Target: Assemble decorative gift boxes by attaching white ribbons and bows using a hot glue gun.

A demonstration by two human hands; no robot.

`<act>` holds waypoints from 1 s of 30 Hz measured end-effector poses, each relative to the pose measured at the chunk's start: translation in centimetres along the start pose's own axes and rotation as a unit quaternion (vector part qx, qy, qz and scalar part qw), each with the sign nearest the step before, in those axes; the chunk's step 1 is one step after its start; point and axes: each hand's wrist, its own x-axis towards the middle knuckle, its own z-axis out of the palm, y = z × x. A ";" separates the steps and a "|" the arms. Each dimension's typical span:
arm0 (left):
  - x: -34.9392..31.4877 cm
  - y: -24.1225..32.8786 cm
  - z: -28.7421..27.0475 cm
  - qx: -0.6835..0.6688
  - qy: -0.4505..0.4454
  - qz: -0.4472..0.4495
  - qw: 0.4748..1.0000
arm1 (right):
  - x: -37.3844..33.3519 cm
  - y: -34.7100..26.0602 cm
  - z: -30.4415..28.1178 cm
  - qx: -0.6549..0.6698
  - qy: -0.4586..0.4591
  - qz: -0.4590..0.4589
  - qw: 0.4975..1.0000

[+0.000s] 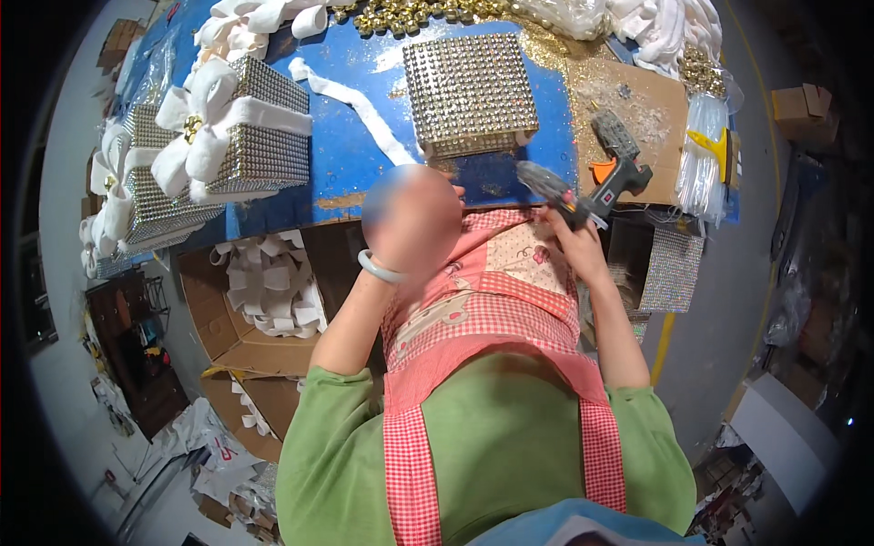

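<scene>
My right hand is closed around a dark hot glue gun at the table's front edge, just right of centre. A box covered in silvery-gold rhinestones sits on the blue tabletop beyond both hands. From the upper left, a white fabric ribbon runs across the table to my left hand, meeting it near the box's near left corner. A round blur covers that hand, hiding its fingers and whether it grips the ribbon. A pale bangle circles my left wrist.
Rhinestone boxes with white bows stand at the left. A second glue gun with an orange trigger lies on a cardboard sheet, near clear glue sticks and a yellow-handled tool. Gold bells line the back.
</scene>
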 end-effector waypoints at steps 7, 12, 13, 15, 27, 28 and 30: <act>0.9 -2.1 -0.9 0.004 0.080 0.035 0.996 | 5.1 0.5 3.3 -0.200 0.002 -0.136 0.970; 0.3 -2.6 0.0 -0.080 0.104 0.002 0.991 | 5.5 -0.2 4.5 -0.254 0.015 -0.111 0.961; 0.3 -2.6 0.0 -0.091 0.103 -0.009 0.990 | 5.6 0.0 4.4 -0.250 0.016 -0.096 0.963; 0.5 -2.9 -0.2 -0.098 0.104 -0.009 0.990 | 5.6 0.1 4.1 -0.234 0.018 -0.056 0.970; 0.7 -3.4 -1.0 -0.098 0.120 0.006 0.988 | 5.9 0.0 4.5 -0.292 0.050 -0.110 0.949; 0.7 -3.5 -1.1 -0.095 0.127 0.001 0.987 | 6.0 0.0 4.6 -0.293 0.050 -0.109 0.949; 1.0 -3.7 -1.6 -0.086 0.131 0.003 0.988 | 6.8 -0.1 4.9 -0.256 0.019 -0.057 0.965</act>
